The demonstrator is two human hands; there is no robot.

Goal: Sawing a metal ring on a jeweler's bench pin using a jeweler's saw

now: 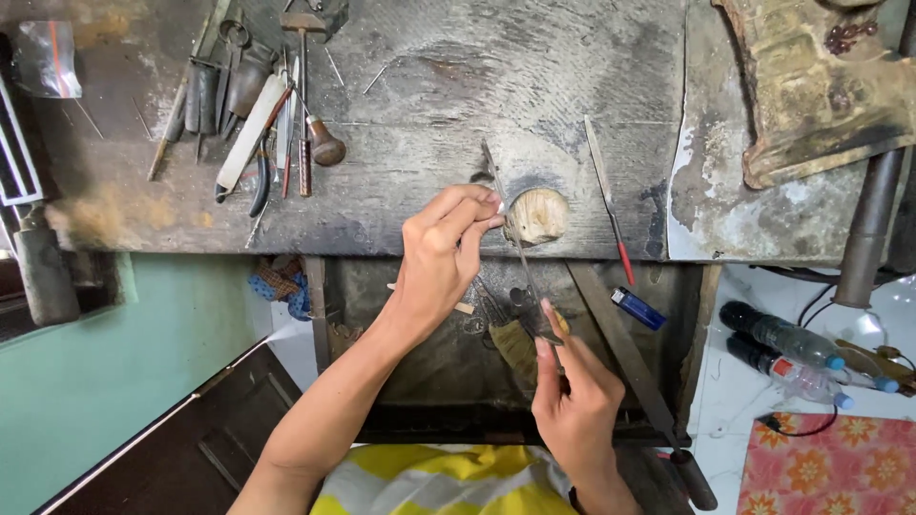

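1. The round wooden bench peg set at the front edge of the worn workbench is the anchor here. The left hand sits just left of it, fingertips pinched together on something small and pale pressed against the peg's left rim; what it is I cannot tell. Braced on the peg like that, the piece looks steadied for filing.
2. A long thin file runs across the peg's left side, from behind it down toward the person. The right hand, below the peg and over the open drawer, holds its lower end, thumb and fingers closed around the handle.
3. Left wrist is bent, forearm coming up from the lower left; right hand is upright, fingers pointing toward the peg.
4. A red-tipped needle file lies just right of the peg; a blue lighter sits below and right of it. Well left of the peg lies a cluster of hand tools.
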